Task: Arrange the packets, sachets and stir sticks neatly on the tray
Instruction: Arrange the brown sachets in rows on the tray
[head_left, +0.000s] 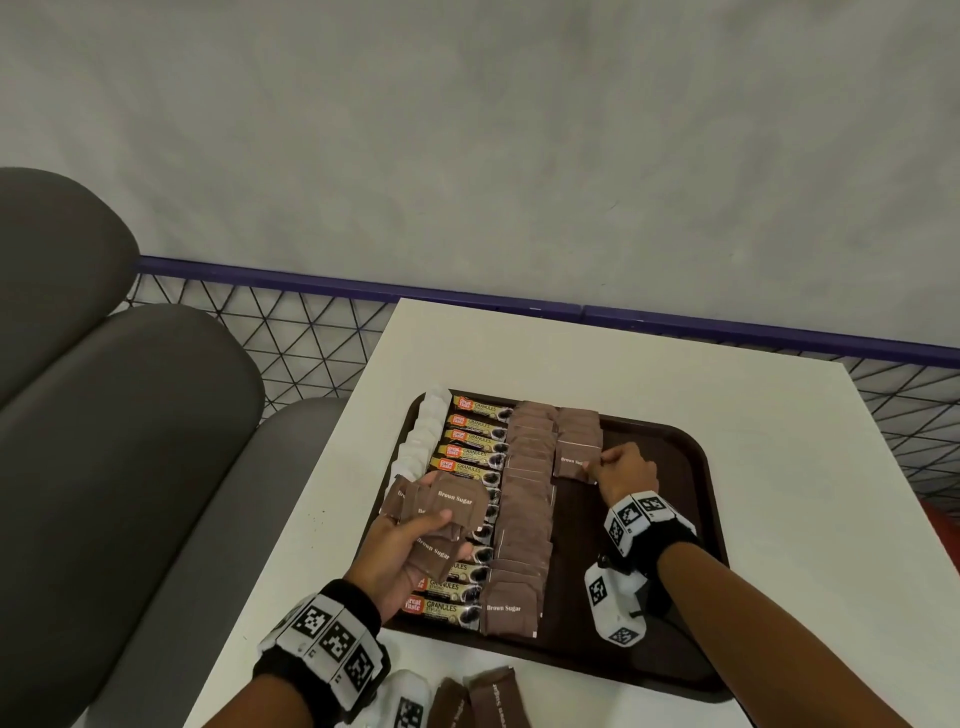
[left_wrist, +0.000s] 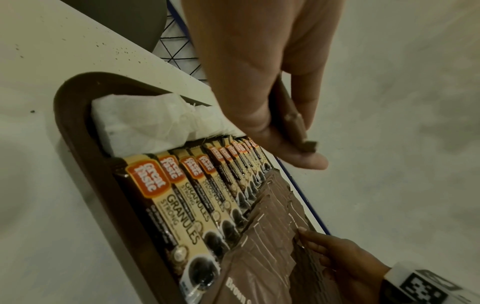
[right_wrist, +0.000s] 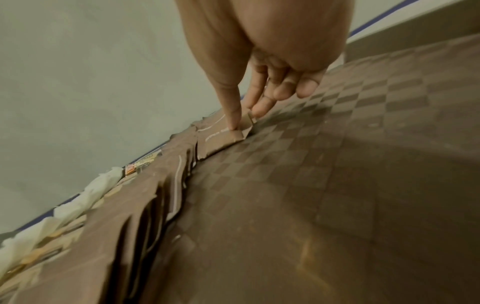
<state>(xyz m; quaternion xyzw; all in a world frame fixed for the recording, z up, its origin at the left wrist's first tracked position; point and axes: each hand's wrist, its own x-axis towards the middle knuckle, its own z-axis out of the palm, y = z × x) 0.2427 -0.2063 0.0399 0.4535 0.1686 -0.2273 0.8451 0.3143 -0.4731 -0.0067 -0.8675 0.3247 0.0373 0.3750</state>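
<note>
Brown sugar sachet (right_wrist: 221, 139) under right hand (right_wrist: 262, 82); head view shows left hand's (head_left: 410, 545) stack.

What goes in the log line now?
left hand: holds sachet stack | right hand: pinches sachet on tray

On the tray (head_left: 696, 525), left to right: perhaps napkins (head_left: 422, 444), granules packets (head_left: 470, 449), two sugar-sachet columns (head_left: 524, 514).

white table (head_left: 597, 364); grey cushioned seat (head_left: 119, 415) to its left; black wire-mesh railing (head_left: 311, 332) with purple top bar (head_left: 363, 286); grey wall (head_left: 519, 130).
</note>
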